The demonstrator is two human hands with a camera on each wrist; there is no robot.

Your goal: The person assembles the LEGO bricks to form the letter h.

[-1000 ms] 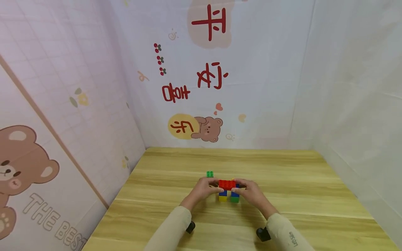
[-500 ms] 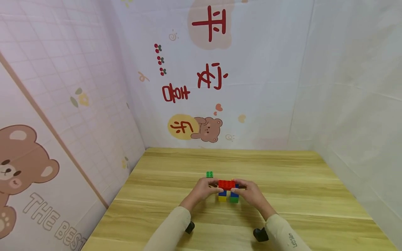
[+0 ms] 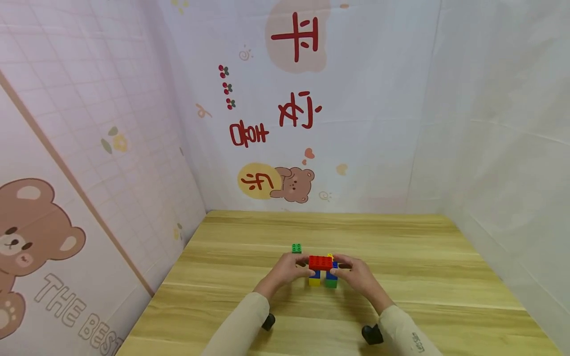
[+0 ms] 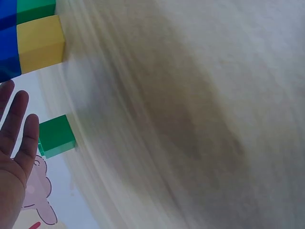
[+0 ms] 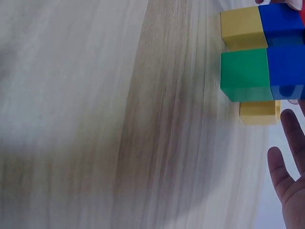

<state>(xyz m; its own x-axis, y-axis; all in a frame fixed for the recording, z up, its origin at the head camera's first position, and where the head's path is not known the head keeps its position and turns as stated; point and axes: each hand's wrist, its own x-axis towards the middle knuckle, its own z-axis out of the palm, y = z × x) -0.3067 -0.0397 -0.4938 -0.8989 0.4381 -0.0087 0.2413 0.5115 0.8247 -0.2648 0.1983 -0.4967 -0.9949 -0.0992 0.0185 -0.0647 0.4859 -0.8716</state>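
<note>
A red building brick [image 3: 320,262] lies across the top of two short stacks in the head view. Under its left end a blue brick [image 3: 315,274] stands on a yellow brick [image 3: 314,282]; a green brick [image 3: 331,284] with a blue brick above forms the right stack. My left hand [image 3: 285,269] holds the red brick's left end between thumb and fingers. At the other end, my right hand [image 3: 357,274] surrounds the stack loosely, its thumb tip just off the red brick. Outstretched fingers [image 5: 291,138] show in the right wrist view. Contact behind the bricks is hidden.
A loose green brick [image 3: 296,248] lies behind my left hand. Another yellow piece [image 3: 330,257] shows partly behind the right stack. The wooden table [image 3: 401,247] meets a white printed cloth wall [image 3: 374,148] at its back.
The bricks stay in place. Both thumbs have shifted slightly down and outward, the right thumb off the red brick's front. More of the yellow piece behind shows now.
</note>
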